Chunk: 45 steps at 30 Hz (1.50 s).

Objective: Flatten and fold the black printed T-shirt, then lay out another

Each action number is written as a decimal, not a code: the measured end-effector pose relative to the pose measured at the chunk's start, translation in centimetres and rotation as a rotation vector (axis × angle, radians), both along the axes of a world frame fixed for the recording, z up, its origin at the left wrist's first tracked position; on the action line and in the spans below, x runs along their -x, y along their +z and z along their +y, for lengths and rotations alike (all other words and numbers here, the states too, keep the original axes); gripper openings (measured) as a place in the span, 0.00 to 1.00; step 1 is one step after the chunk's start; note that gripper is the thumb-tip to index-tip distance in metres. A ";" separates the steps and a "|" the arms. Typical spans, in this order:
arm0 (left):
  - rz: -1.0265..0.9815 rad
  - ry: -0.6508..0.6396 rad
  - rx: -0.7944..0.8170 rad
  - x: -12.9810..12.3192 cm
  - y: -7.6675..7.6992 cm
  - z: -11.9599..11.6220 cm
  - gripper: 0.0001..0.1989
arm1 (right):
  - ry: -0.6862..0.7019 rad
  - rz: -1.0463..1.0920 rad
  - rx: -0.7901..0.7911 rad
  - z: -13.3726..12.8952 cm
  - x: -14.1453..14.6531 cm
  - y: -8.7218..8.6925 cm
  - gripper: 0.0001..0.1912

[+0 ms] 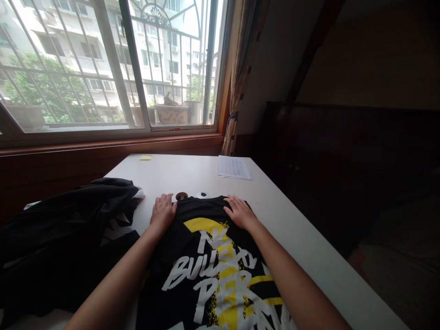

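Note:
A black shirt (192, 256) with white lettering and yellow print lies spread on the white table, its neckline toward the window. My left hand (163, 211) rests at the shirt's upper left shoulder, its fingers slightly bent and pressed together. On the upper right shoulder lies my right hand (240, 211), fingers spread flat over the fabric. Just beyond the neckline are a brown roll (181, 196) and a white roll (202, 195), both partly hidden by the shirt.
Crumpled dark clothing (68, 229) is heaped at the left. Printed papers (234, 167) and a yellow note (145, 157) lie near the far edge of the white table (178, 172). A barred window and a tied curtain (233, 114) stand behind.

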<state>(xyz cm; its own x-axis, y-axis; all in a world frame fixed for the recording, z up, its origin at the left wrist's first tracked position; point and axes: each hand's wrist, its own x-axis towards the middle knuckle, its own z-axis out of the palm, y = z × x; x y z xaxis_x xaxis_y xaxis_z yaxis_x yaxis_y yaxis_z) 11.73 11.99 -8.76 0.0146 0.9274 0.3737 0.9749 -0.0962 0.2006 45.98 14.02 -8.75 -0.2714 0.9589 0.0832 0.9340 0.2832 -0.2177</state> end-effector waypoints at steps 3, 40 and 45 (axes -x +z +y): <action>-0.013 -0.007 0.013 1.3 0.0 0.6 0.16 | -0.002 -0.002 -0.001 -0.1 0.1 0.0 0.29; 0.199 -0.189 0.105 2.3 2.2 4.3 0.25 | 0.084 -0.034 0.087 7.4 6.8 0.2 0.39; 0.128 -0.226 0.181 1.0 0.6 -0.6 0.26 | 0.084 -0.042 0.079 7.1 6.8 0.3 0.39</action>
